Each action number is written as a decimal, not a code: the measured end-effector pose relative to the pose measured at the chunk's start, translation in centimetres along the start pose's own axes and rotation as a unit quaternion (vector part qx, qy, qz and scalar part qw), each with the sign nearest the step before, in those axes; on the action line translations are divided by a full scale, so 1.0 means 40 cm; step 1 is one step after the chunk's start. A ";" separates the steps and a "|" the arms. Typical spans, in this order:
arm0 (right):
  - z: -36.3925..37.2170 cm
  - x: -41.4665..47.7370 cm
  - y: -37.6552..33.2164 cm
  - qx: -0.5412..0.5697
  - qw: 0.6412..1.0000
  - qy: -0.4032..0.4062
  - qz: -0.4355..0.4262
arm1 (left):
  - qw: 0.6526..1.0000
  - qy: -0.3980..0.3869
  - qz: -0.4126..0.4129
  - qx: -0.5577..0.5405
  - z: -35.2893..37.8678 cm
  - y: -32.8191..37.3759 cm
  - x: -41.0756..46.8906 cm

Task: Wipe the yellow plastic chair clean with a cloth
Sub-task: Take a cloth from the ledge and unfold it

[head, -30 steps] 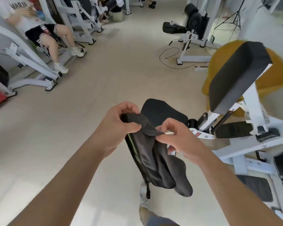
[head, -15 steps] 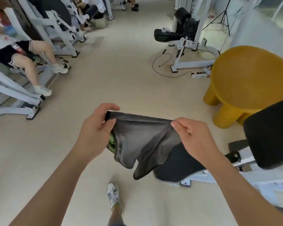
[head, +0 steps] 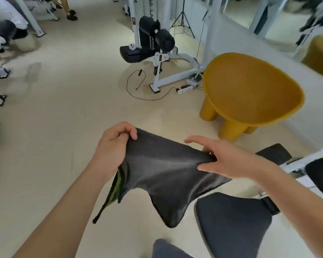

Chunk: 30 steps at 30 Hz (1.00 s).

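The person is holding the cloth point(head: 162, 174) stretched out between both hands at about waist height, over the pale floor point(head: 63, 112). The left hand point(head: 114, 148) is gripping one upper corner with its fingers curled tight around a bunched edge. The right hand point(head: 226, 159) is pinching the opposite edge where the fabric gathers to a point at the base of the thumb, while its forefinger is lying almost straight and touching nothing. The cloth is sagging in two loose tails below the hands (a strip of green is showing on its underside near the left wrist), so it is looking soft, thin and very light, likely to crumple rather than slip. Folding it into a pad under a flat palm would probably be giving the best contact for wiping. The yellow plastic chair point(head: 250, 90) is standing on its stubby legs ahead and to the right, well apart from the cloth, with its wide dished seat facing up and not yet touched. Its plastic is appearing hard, smooth and rigid, so it should be taking firm pressure without shifting much. A dark padded seat point(head: 231, 226) is sitting just below the right forearm.
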State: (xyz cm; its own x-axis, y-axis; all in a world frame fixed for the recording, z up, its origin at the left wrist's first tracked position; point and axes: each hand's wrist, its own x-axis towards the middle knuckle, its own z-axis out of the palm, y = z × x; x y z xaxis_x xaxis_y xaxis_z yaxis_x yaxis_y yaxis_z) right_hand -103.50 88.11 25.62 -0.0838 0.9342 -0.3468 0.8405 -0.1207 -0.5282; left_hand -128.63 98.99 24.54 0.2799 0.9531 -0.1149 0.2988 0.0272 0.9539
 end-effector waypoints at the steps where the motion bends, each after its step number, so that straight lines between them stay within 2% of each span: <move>1: -0.020 0.027 0.012 0.006 1.000 0.005 0.021 | 0.999 -0.029 0.007 0.044 -0.006 0.009 0.059; 3: -0.064 0.076 0.043 0.034 0.996 0.024 0.076 | 0.990 -0.075 0.015 0.122 -0.009 0.021 0.178; 5: -0.101 0.130 0.077 0.124 0.984 0.056 0.117 | 0.966 -0.151 0.028 0.210 -0.004 0.021 0.300; 7: -0.135 0.199 0.113 0.234 0.959 0.090 0.132 | 0.927 -0.242 0.046 0.284 0.005 0.011 0.422; 9: -0.180 0.282 0.148 0.328 0.924 0.119 0.154 | 0.902 -0.283 0.050 0.322 0.027 0.002 0.549; 11: -0.230 0.357 0.176 0.398 0.891 0.159 0.148 | 0.910 -0.256 0.049 0.322 0.055 0.012 0.677; 13: -0.282 0.432 0.187 0.477 0.843 0.211 0.130 | 0.916 -0.196 0.075 0.341 0.089 0.035 0.801; 15: -0.329 0.511 0.198 0.552 0.776 0.276 0.129 | 0.888 -0.142 0.144 0.414 0.131 0.066 0.917; 17: -0.369 0.599 0.206 0.611 0.706 0.332 0.134 | 0.837 -0.082 0.239 0.485 0.177 0.098 1.026; 18: -0.387 0.647 0.208 0.634 0.675 0.352 0.134 | 0.831 -0.075 0.268 0.481 0.207 0.114 1.076; 19: -0.405 0.695 0.214 0.649 0.652 0.369 0.133 | 0.844 -0.103 0.274 0.449 0.238 0.134 1.119; 20: -0.425 0.743 0.219 0.651 0.641 0.383 0.136 | 0.872 -0.160 0.261 0.382 0.270 0.157 1.153; 21: -0.448 0.789 0.227 0.647 0.639 0.393 0.141 | 0.895 -0.243 0.231 0.293 0.307 0.180 1.178; 22: -0.469 0.828 0.238 0.636 0.643 0.400 0.147 | 0.899 -0.340 0.182 0.209 0.346 0.195 1.197; 23: -0.491 0.865 0.252 0.625 0.650 0.404 0.154 | 0.884 -0.422 0.139 0.148 0.387 0.199 1.218; 24: -0.516 0.900 0.264 0.611 0.661 0.405 0.161 | 0.869 -0.470 0.106 0.114 0.425 0.198 1.247; 26: -0.558 0.964 0.296 0.583 0.676 0.411 0.184 | 0.870 -0.477 0.083 0.092 0.493 0.182 1.324; 28: -0.599 1.025 0.326 0.534 0.685 0.448 0.212 | 0.878 -0.444 0.129 0.121 0.559 0.171 1.428; 29: -0.618 1.052 0.346 0.474 0.706 0.473 0.232 | 0.871 -0.441 0.164 0.138 0.589 0.174 1.476; 30: -0.639 1.071 0.369 0.388 0.742 0.478 0.266 | 0.858 -0.454 0.193 0.140 0.619 0.184 1.519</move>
State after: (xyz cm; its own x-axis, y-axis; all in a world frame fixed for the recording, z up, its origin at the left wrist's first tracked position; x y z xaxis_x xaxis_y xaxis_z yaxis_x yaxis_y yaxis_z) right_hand -81.02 134.95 22.78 0.8788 0.4514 -0.1544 0.0264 -0.3692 -0.9290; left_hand -86.82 149.64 17.72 0.9655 0.2427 -0.0945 0.1948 -0.4324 0.8804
